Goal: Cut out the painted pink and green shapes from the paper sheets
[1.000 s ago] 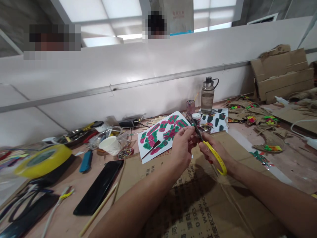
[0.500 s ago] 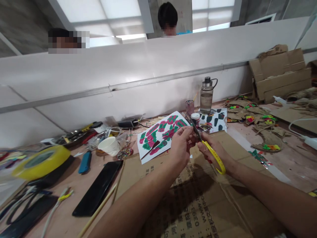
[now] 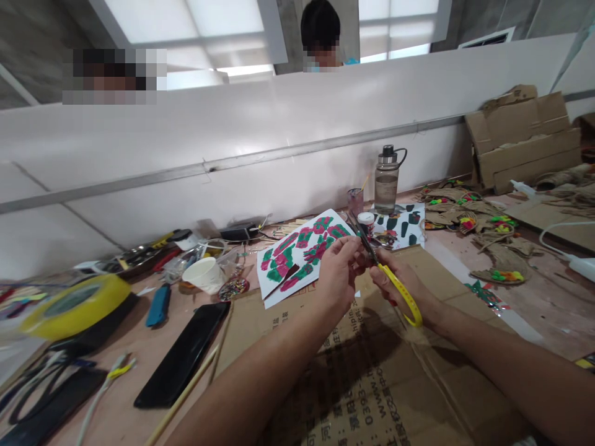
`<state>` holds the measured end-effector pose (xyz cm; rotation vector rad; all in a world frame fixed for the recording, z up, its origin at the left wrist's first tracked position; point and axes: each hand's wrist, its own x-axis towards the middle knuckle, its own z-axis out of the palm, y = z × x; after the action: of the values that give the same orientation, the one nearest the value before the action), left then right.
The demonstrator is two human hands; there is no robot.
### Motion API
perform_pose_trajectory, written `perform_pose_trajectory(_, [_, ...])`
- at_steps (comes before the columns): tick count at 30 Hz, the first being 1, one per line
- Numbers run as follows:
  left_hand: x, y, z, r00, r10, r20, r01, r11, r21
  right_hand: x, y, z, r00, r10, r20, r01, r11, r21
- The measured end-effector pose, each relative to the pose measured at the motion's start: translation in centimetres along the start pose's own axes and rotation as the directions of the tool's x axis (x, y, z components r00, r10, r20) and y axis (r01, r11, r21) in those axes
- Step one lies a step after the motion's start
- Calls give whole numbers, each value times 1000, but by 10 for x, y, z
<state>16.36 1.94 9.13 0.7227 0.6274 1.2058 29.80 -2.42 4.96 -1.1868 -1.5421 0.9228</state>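
Note:
My left hand (image 3: pixel 338 272) pinches the right edge of a white sheet (image 3: pixel 302 254) painted with pink and green shapes, holding it tilted above the table. My right hand (image 3: pixel 403 286) grips yellow-handled scissors (image 3: pixel 393 282), whose blades point up-left and meet the sheet's edge near my left fingers. A dark slit shows in the lower left part of the sheet. Both hands hover over a flattened cardboard box (image 3: pixel 372 371).
A water bottle (image 3: pixel 387 179), small cup (image 3: pixel 357 201) and black-spotted paper (image 3: pixel 404 223) stand behind the hands. A paper cup (image 3: pixel 203 274), blue tool (image 3: pixel 158 305), black flat case (image 3: pixel 183 353) and yellow tape roll (image 3: pixel 74 303) lie left. Cardboard crafts (image 3: pixel 483 229) fill the right. Two people sit beyond the white partition (image 3: pixel 232 136).
Hands, sheet and scissors stay almost in place; the view has shifted slightly. The heads behind the partition have moved a little.

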Motion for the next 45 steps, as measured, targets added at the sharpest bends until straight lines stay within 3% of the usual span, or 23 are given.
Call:
perform_pose_trajectory(10, [1,0,-1,1000,7,5,-8,1000,24,1,3,-2,999,-44,-19,42,997,-70])
perform_pose_trajectory(45, [1,0,-3,1000,9,24,-10,999,37,-2,-6,1,999,13,-42,-12,1000,27])
